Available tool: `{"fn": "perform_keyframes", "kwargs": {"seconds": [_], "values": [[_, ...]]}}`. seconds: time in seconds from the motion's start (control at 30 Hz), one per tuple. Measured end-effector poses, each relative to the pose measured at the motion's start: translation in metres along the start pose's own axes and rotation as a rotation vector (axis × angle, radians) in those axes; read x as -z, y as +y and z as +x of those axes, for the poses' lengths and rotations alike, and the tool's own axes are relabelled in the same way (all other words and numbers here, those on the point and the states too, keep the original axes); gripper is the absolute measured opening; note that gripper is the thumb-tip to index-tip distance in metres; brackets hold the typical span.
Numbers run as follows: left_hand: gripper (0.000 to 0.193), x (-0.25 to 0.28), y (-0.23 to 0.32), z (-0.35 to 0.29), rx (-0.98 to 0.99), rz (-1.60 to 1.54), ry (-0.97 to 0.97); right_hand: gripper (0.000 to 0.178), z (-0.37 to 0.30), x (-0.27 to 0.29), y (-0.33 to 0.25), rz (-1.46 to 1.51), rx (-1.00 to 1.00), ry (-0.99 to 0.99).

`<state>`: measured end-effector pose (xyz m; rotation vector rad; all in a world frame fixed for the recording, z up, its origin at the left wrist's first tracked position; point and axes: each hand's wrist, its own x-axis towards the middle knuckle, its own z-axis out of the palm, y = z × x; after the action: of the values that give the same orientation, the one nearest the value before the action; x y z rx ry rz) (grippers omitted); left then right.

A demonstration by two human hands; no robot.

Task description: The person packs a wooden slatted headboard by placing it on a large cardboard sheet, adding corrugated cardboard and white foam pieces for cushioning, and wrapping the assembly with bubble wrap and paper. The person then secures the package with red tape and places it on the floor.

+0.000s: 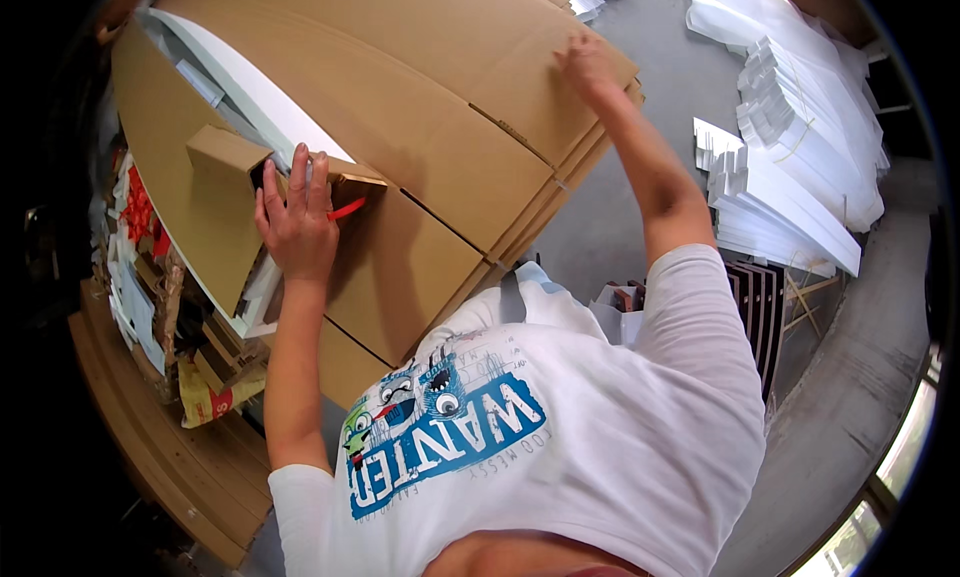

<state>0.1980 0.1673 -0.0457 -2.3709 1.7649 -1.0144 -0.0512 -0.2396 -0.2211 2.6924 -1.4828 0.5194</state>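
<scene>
A large flat cardboard sheet (440, 157) with fold lines and slits lies on top of a stack in front of me. My left hand (298, 217) is open, its fingers stretched over a small folded cardboard piece (228, 155) beside a long white board (250, 82). A red strip (347, 209) sticks out beside that hand. At the far right corner of the sheet, my right hand (590, 69) rests with bent, slightly parted fingertips on the cardboard. Its fingers do not visibly wrap round the edge.
Bundles of white sheets (790, 137) lie on the grey floor to the right. Dark slatted pieces (755, 312) stand near my right side. On the left are a red bundle (137, 207), a yellow bag (215, 397) and long brown boards (170, 447).
</scene>
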Motion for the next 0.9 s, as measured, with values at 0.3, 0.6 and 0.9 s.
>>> {"fn": "perform_keyframes", "kwargs": {"seconds": [0.3,0.6,0.9], "values": [[0.041,-0.002,-0.008,-0.012,0.028,0.032,-0.008,0.048,0.048,0.031,0.056,0.255,-0.222,-0.339],[0.045,-0.008,-0.009,-0.021,0.051,0.022,0.032,0.04,0.115,0.074,0.085,0.688,0.012,-0.792],[0.043,-0.013,-0.012,-0.019,0.044,-0.006,0.082,0.026,0.122,0.294,-0.002,0.839,0.325,-0.793]]}}
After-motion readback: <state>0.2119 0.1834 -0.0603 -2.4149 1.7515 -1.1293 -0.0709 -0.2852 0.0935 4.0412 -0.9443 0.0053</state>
